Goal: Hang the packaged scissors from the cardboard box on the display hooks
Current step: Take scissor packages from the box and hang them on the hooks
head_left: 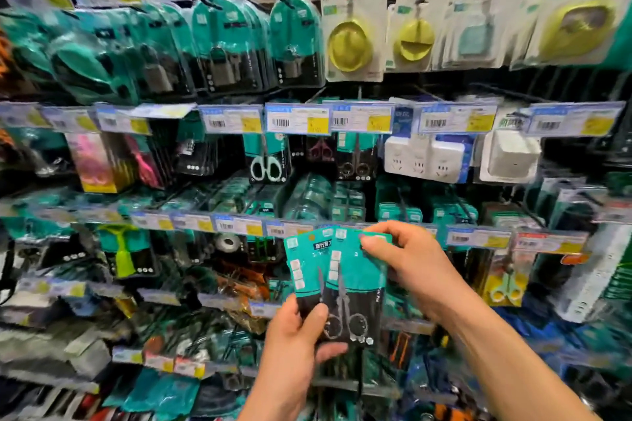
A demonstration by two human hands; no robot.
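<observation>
Holding a small fan of packaged scissors (354, 287) near the middle of the view, both hands are raised in front of the display rack. The left hand (297, 335) grips the packs' dark lower ends, thumb curled over the front, fingers behind. The right hand (407, 260) pinches the teal top edge of the front pack — thumb and fingertips closed on the card. Farther back, white-handled scissors (267, 167) hang under a row of price tags (297, 121), with white plug adapters (424, 157) to their right.

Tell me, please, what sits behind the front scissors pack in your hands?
A second scissors pack, fanned out to its left; its scissors are mostly covered by the front pack.
</observation>
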